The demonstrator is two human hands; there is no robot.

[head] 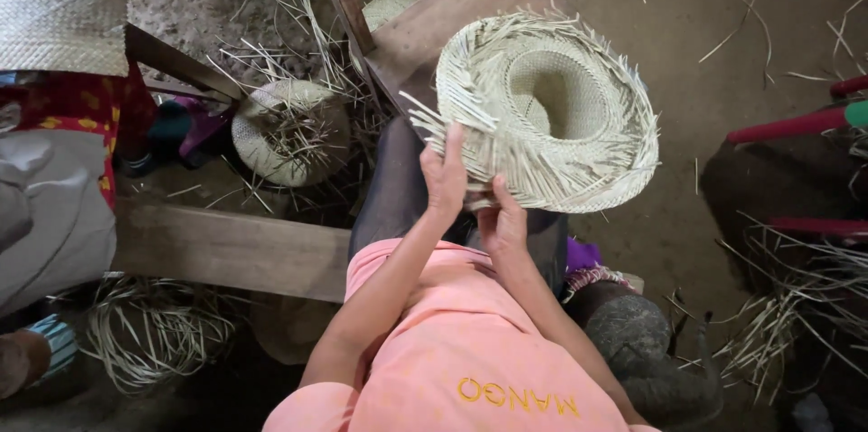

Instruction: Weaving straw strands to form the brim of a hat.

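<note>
Here, both hands hold an unfinished straw hat (551, 111) above the person's lap.

The hat is pale, finely woven at its rounded crown (seen from the inside), its brim bristling with loose, stiff strand ends. The left hand (445, 174) lies flat on the brim, fingers pressed together; the right hand (503, 220) pinches the brim's lower edge. Another half-woven hat (289, 132) rests on the dirt floor (687, 25) among scattered straw.

You hold an unfinished straw hat (547, 111), pale cream and finely woven, above your lap. It is tilted with its hollow crown facing up toward you. Loose, untrimmed straw ends bristle all around the brim, sticking out thickest along its left and lower edges.
</note>
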